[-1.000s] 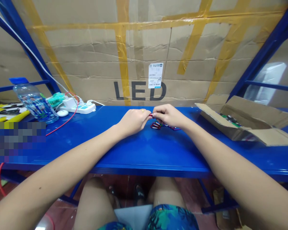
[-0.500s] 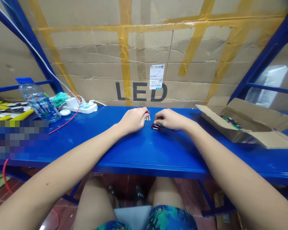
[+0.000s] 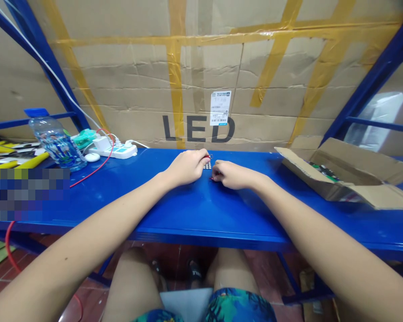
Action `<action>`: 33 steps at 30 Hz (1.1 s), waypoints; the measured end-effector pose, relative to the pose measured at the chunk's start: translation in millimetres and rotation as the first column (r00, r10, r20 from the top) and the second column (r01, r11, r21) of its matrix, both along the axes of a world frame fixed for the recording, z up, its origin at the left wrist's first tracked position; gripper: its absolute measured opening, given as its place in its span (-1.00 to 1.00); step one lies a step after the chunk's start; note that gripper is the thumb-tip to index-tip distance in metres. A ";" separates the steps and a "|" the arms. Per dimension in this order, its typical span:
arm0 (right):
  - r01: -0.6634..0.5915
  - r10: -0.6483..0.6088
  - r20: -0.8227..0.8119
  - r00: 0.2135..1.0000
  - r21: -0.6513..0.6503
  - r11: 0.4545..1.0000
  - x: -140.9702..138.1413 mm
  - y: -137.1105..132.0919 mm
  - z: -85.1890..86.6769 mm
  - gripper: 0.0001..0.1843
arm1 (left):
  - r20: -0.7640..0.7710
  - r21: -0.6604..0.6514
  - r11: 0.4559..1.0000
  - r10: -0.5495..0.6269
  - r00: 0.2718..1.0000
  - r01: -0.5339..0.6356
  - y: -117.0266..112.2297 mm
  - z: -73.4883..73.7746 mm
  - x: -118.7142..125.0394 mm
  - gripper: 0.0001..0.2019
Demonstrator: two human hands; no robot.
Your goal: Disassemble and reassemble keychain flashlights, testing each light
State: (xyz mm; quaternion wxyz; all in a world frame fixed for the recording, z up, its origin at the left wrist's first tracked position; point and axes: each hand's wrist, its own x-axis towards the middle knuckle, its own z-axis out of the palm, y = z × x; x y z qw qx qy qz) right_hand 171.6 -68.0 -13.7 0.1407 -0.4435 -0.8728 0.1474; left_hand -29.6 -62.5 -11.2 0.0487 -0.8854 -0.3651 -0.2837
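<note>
Near the middle of the blue table point(image 3: 188, 214), my left hand point(image 3: 189, 168) is closed, pinching a small red piece point(image 3: 207, 156) with a thin metal ring at its end. Just under those fingertips lie several small silver round pieces point(image 3: 207, 165) in close rows, partly covered by the hand. To their right, my right hand point(image 3: 233, 175) is closed low over the table. A bit of a small red object point(image 3: 212, 178) shows at its fingertips, and the rest of that object is hidden by the fingers.
An open cardboard box point(image 3: 336, 192) with small green and dark items stands on the right. At left are a water bottle point(image 3: 55, 141), a white power strip point(image 3: 122, 151) and a red cable point(image 3: 94, 172). A large carton point(image 3: 134, 98) rises behind the table.
My right hand has shifted slightly left and toward me, and now covers the red, green and purple small objects that showed beneath it. My left hand keeps its grip, nearly still.
</note>
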 end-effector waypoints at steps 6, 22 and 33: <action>-0.136 0.024 -0.521 0.854 -0.179 0.974 14.4 1.2 18.7 -0.79 | 0.192 -0.066 0.986 -0.135 0.972 0.151 -0.8 3.8 -1.3 -0.80; -0.182 -0.131 -0.774 0.619 -0.304 0.935 -5.0 -1.0 8.2 -0.82 | 0.233 0.022 0.989 -0.150 0.961 0.149 -1.4 1.5 2.3 -0.86; 0.078 -0.003 -0.582 0.813 0.104 0.991 -10.4 1.6 2.4 -0.96 | 0.234 -0.055 0.992 -0.098 0.967 0.114 -1.9 -0.5 3.0 -0.89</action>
